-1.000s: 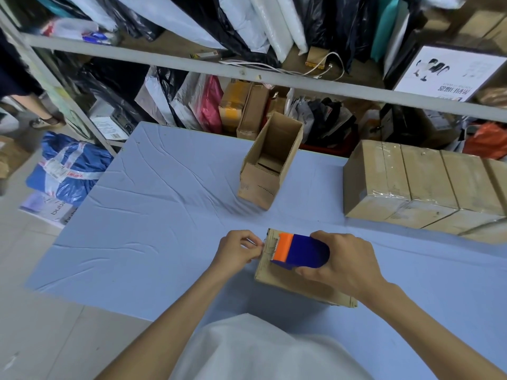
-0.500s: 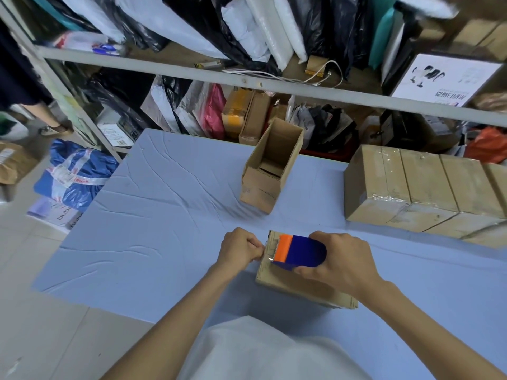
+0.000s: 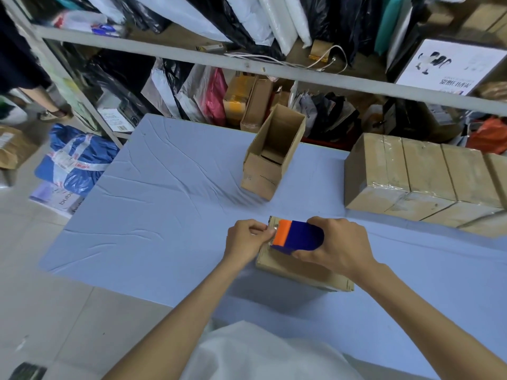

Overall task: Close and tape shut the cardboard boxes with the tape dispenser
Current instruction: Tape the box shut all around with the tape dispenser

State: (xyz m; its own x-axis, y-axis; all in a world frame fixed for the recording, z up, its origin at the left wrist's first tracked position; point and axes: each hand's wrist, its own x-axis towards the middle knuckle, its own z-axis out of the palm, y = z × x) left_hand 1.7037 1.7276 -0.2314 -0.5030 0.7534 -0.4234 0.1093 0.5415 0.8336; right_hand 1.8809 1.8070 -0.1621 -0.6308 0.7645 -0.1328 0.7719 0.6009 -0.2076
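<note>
A closed flat cardboard box [image 3: 296,270] lies on the blue-covered table [image 3: 164,215] in front of me. My right hand [image 3: 337,245] grips a blue and orange tape dispenser [image 3: 297,237] held on the box's top, near its left end. My left hand [image 3: 247,239] is curled at that left end and pinches the tape end by the dispenser's orange mouth. An open cardboard box [image 3: 274,157] stands upright farther back, its flaps raised.
A row of taped cardboard boxes [image 3: 422,176] sits at the table's right. Metal shelving [image 3: 247,64] with bags and boxes runs behind the table. A blue bag [image 3: 76,165] lies on the floor at left, where a person's foot [image 3: 55,112] shows.
The view has shifted slightly; both hands and the dispenser stay at the box's left end, with the left hand's fingers a little closer to the dispenser.
</note>
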